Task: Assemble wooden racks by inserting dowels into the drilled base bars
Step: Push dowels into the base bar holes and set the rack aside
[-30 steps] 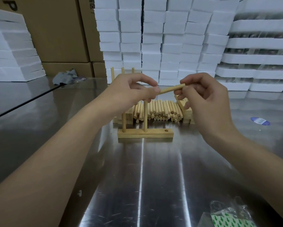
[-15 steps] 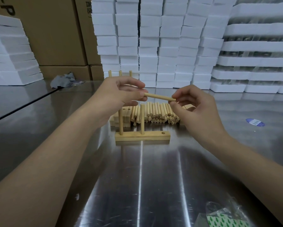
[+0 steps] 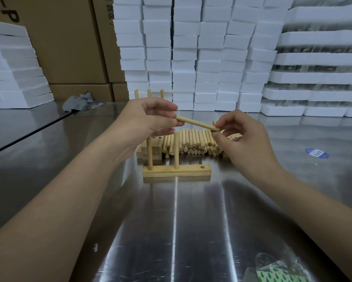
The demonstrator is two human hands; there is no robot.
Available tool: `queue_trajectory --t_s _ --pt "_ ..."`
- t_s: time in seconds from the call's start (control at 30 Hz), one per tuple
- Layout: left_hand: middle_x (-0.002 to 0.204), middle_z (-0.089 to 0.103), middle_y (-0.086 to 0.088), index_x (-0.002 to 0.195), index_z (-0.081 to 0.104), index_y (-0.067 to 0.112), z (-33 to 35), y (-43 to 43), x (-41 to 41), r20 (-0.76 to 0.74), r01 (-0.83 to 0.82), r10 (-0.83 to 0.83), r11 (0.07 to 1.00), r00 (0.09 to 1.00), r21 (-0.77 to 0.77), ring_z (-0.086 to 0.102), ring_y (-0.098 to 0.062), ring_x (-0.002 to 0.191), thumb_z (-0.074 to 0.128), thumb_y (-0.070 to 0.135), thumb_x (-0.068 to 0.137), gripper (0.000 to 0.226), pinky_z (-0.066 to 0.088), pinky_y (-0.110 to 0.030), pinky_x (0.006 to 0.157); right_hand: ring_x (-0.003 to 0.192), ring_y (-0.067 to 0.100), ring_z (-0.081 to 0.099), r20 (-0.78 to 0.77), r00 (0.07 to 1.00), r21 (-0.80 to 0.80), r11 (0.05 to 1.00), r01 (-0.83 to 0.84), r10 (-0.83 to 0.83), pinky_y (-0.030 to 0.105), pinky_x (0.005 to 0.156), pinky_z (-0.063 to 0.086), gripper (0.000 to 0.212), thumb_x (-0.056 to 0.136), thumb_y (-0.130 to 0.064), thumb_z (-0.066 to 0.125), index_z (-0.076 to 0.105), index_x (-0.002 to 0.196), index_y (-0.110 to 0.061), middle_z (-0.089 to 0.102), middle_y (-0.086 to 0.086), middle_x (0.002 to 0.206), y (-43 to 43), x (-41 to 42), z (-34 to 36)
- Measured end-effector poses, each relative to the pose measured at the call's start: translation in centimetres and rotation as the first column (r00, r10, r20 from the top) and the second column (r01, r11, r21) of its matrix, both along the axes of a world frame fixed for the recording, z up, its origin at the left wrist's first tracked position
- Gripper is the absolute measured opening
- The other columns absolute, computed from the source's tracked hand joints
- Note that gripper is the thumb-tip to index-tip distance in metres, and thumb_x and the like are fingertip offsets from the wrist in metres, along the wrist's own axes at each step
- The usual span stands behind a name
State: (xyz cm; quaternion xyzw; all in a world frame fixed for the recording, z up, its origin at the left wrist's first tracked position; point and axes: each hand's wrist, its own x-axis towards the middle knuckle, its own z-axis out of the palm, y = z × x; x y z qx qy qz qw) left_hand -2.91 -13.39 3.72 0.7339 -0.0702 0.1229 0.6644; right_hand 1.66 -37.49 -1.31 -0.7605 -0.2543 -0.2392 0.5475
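A wooden base bar (image 3: 176,171) lies on the steel table, with two dowels (image 3: 176,151) standing upright in its left and middle holes. Its right hole (image 3: 202,166) holds nothing. Above the bar, a loose dowel (image 3: 197,123) is held nearly level between both hands. My left hand (image 3: 148,123) pinches its left end and my right hand (image 3: 242,137) pinches its right end. Behind lies a pile of loose dowels (image 3: 193,142), flanked by drilled base bars (image 3: 150,148).
A finished rack with three dowels (image 3: 149,94) stands behind my left hand. White foam blocks (image 3: 191,58) and cardboard boxes (image 3: 69,41) line the back. A grey rag (image 3: 77,102) lies far left; a plastic bag with green-white pads (image 3: 281,271) sits at the near right edge.
The dowel held between both hands has tipped from right end up to right end down. My right hand has dropped slightly lower.
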Motion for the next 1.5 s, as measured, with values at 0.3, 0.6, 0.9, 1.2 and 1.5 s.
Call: queue_trajectory --t_s 0.3,0.6,0.9,1.2,1.5 --pt "0.103 0.082 -0.015 0.111 0.078 0.003 -0.2 0.0 0.1 -0.007 0.019 -0.019 1.000 1.000 0.003 0.082 -0.026 0.099 0.082 -0.003 0.086 0.026 0.065 -0.027 0.076 0.078 0.008 0.067 0.023 0.999 0.005 0.999 -0.033 0.033 0.014 0.067 0.046 0.021 0.087 -0.017 0.084 0.068 0.091 -0.029 0.073 -0.012 0.089 -0.1 -0.1 0.1" --pt "0.104 0.082 -0.015 0.108 0.079 0.003 -0.3 0.3 0.3 -0.018 -0.033 0.032 0.998 0.999 -0.050 0.081 -0.027 0.100 0.079 -0.004 0.089 0.020 0.065 -0.028 0.079 0.081 0.012 0.070 -0.006 0.999 -0.003 0.999 -0.053 0.053 0.018 0.070 0.049 0.016 0.087 -0.020 0.086 0.074 0.091 -0.029 0.075 -0.009 0.083 0.1 -0.4 0.2" --pt "0.111 0.082 -0.013 0.111 0.080 0.006 -0.1 0.2 0.4 -0.015 -0.023 0.022 0.995 1.000 -0.098 0.080 -0.024 0.104 0.074 0.001 0.096 0.018 0.064 -0.027 0.082 0.087 0.012 0.073 -0.050 0.996 -0.016 0.997 -0.077 0.076 0.014 0.070 0.050 0.012 0.091 -0.014 0.080 0.077 0.094 -0.026 0.077 -0.007 0.085 0.1 -0.8 0.2" --pt "0.111 0.082 -0.009 0.111 0.082 0.013 -0.1 0.2 0.3 -0.008 0.028 -0.028 0.999 1.000 -0.040 0.080 -0.023 0.104 0.084 0.006 0.089 0.023 0.064 -0.026 0.080 0.084 0.009 0.066 -0.385 0.834 0.489 0.854 -0.178 0.395 0.021 0.062 0.052 0.014 0.091 -0.019 0.080 0.080 0.105 -0.020 0.076 -0.002 0.095 -0.5 -1.1 2.0" --pt "0.108 0.083 0.002 0.105 0.085 0.027 0.0 -0.2 0.3 -0.010 0.013 -0.012 0.993 1.000 0.119 0.079 -0.014 0.106 0.092 0.020 0.077 0.030 0.058 -0.029 0.082 0.085 0.008 0.068 -0.390 0.842 0.518 0.845 -0.134 0.372 0.023 0.064 0.050 0.016 0.092 -0.028 0.080 0.082 0.107 -0.022 0.078 -0.004 0.099 -0.6 -0.8 1.9"
